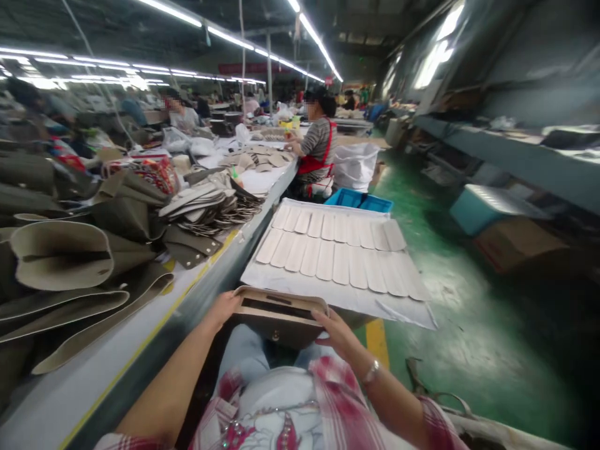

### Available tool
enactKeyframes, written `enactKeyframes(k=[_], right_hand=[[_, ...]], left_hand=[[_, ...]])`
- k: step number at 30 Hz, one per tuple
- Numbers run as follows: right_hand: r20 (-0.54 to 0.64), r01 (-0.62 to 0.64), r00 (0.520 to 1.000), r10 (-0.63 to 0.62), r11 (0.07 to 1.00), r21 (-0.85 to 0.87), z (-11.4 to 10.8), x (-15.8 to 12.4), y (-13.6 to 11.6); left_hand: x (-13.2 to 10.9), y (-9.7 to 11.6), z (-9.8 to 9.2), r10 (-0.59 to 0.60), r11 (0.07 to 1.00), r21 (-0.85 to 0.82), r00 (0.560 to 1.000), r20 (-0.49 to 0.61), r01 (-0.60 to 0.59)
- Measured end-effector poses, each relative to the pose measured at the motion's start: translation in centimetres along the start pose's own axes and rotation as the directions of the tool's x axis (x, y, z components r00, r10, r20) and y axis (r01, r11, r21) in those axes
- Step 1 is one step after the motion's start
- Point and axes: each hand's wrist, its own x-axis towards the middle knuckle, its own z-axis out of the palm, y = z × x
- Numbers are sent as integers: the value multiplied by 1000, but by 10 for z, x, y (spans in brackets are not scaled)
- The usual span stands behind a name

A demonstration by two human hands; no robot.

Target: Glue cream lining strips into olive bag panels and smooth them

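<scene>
A dark brown bag body (296, 332) with a pale beige inside and a small metal fitting on its front rests at my lap, its mouth facing up. My left hand (225, 310) grips the upper left corner, fingers wrapped over the rim. At the opposite end, my right hand (338, 332) holds the right side, thumb near the rim; its other fingers are partly hidden. Just beyond the bag, rows of pale, round-ended strips (335, 259) lie on a white-covered board (300, 284).
The long table (117, 369) on my left carries several dark bag pieces (60, 256) and a stack of flaps (201, 203). A co-worker (319, 140) in a red apron sits farther along it. Blue crates (359, 200) stand behind the board; cardboard boxes (520, 240) stand on the right.
</scene>
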Motion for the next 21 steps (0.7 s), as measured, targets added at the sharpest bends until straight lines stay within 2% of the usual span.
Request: enactKeyframes(k=[5,11,13,16,21], right_hand=[[-2,-40,999,40,999,-1,-7,3,-11],[131,-69,989,66,998,16,-3,25,-11],[147,-78,986,77,997,-3,-4,28,-9],[155,-75,984,82,996,-52,-11,24,-4],[147,-12,987,61,948,-317,-21,18,-1]], left_hand=[[-8,-12,-4,-27,982,185,999,-47,35],[-20,-18,-11,-10,896,440,993,-115,60],[-21,-14,-14,-9,868,493,995,-98,56],[-24,-7,-20,-71,826,558,997,-28,74],[-26,6,-25,-207,702,703,977,43,118]])
